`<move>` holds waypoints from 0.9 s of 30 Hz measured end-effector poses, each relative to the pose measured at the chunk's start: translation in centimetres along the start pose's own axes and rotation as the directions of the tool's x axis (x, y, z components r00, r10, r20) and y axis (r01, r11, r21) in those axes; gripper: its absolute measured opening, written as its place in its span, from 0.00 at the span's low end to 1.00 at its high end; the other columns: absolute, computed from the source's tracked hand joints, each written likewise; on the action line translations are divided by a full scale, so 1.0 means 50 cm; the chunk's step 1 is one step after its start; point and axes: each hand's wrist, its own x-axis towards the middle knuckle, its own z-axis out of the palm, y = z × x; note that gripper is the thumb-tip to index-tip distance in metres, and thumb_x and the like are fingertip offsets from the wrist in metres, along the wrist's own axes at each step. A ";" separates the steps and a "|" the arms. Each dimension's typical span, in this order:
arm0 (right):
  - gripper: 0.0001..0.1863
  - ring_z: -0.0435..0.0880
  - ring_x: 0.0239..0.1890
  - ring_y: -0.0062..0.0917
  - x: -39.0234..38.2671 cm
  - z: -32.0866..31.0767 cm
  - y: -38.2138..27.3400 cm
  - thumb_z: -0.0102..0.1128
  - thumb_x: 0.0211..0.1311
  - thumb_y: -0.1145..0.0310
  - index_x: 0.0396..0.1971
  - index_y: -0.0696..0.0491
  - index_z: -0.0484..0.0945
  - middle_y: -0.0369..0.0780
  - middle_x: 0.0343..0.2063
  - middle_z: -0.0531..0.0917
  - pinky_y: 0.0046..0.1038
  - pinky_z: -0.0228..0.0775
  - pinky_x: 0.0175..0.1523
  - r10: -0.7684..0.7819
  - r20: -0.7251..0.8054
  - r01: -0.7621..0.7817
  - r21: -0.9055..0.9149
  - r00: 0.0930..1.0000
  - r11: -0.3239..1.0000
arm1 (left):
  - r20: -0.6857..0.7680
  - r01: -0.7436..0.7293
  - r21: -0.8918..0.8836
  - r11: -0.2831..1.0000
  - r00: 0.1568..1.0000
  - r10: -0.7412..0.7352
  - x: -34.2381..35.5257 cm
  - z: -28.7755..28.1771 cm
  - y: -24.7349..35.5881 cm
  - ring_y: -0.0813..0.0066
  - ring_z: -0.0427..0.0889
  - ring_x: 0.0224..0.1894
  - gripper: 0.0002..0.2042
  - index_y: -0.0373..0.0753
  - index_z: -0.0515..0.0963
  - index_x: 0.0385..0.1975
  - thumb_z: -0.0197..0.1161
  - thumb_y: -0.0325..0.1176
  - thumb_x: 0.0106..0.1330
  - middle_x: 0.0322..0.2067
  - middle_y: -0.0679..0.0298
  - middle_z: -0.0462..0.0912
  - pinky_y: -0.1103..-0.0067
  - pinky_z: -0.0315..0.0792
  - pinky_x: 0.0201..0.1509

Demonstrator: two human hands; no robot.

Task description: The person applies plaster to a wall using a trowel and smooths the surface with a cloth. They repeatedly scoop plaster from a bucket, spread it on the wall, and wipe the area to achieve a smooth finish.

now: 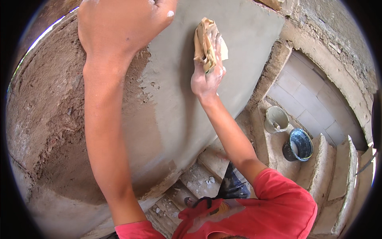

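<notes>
My right hand (207, 81) is closed on a crumpled tan paper-like wad (207, 40), which lies against the smooth grey plaster of the wall (250, 47) and has whitish residue about it. My left hand (123, 24) is raised higher at the upper left, fingers curled and partly cut off by the top edge, so what they grip is hidden. Between and below my arms, the grey coat ends raggedly beside rough brown render (63, 99).
Concrete steps (211, 163) descend below the wall, with scattered debris. On a ledge at the right stand a pale bucket (278, 115) and a dark blue bucket (302, 145), before more stepped concrete (334, 179) and a pale tiled recess (310, 99).
</notes>
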 end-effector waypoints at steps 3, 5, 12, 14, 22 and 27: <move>0.29 0.68 0.77 0.58 -0.178 -0.008 0.005 0.65 0.67 0.70 0.69 0.58 0.78 0.55 0.71 0.77 0.60 0.57 0.80 -0.160 0.157 0.159 0.021 0.974 0.987 | 0.010 -0.012 0.055 0.998 1.000 0.011 0.008 -0.034 -0.004 0.55 0.88 0.39 0.06 0.37 0.87 0.28 0.64 0.30 0.59 0.30 0.54 0.89 0.62 0.79 0.48; 0.29 0.68 0.78 0.56 -0.317 -0.086 0.056 0.65 0.67 0.69 0.68 0.59 0.78 0.54 0.69 0.79 0.61 0.53 0.81 -0.098 0.327 0.131 -0.078 0.940 0.988 | 0.002 -0.003 -0.053 0.999 1.000 0.003 -0.011 0.018 0.007 0.55 0.87 0.38 0.06 0.36 0.87 0.28 0.64 0.29 0.59 0.29 0.55 0.89 0.63 0.79 0.47; 0.14 0.89 0.37 0.41 0.107 -0.031 0.102 0.59 0.75 0.71 0.51 0.63 0.85 0.50 0.37 0.90 0.42 0.78 0.48 0.326 -0.203 -0.342 -0.049 0.923 0.938 | -0.126 -0.027 -0.042 0.999 0.992 0.021 0.004 -0.017 0.049 0.55 0.86 0.36 0.05 0.37 0.86 0.27 0.64 0.28 0.58 0.28 0.57 0.88 0.64 0.78 0.45; 0.17 0.90 0.44 0.46 0.051 -0.023 0.108 0.59 0.75 0.69 0.55 0.64 0.83 0.52 0.43 0.90 0.44 0.79 0.54 0.262 -0.138 -0.271 -0.050 0.955 0.961 | -0.068 0.004 0.019 1.000 0.998 -0.003 0.015 -0.035 0.059 0.55 0.86 0.35 0.04 0.37 0.86 0.27 0.64 0.27 0.57 0.28 0.57 0.88 0.64 0.77 0.45; 0.21 0.82 0.55 0.46 0.086 -0.038 0.204 0.60 0.77 0.63 0.57 0.65 0.81 0.52 0.50 0.86 0.45 0.73 0.63 0.055 -0.239 -0.049 0.029 0.969 0.998 | -0.170 -0.098 -0.034 0.995 0.981 0.090 0.008 0.004 0.029 0.55 0.85 0.33 0.05 0.36 0.85 0.26 0.63 0.29 0.56 0.26 0.56 0.86 0.63 0.77 0.42; 0.19 0.85 0.41 0.36 0.055 -0.035 0.180 0.58 0.78 0.64 0.50 0.67 0.83 0.50 0.39 0.89 0.43 0.77 0.49 0.386 -0.181 -0.400 -0.052 0.905 0.915 | -0.166 -0.078 -0.028 0.997 0.984 0.073 -0.015 0.014 0.002 0.55 0.84 0.33 0.07 0.35 0.85 0.26 0.62 0.30 0.57 0.25 0.55 0.85 0.63 0.77 0.41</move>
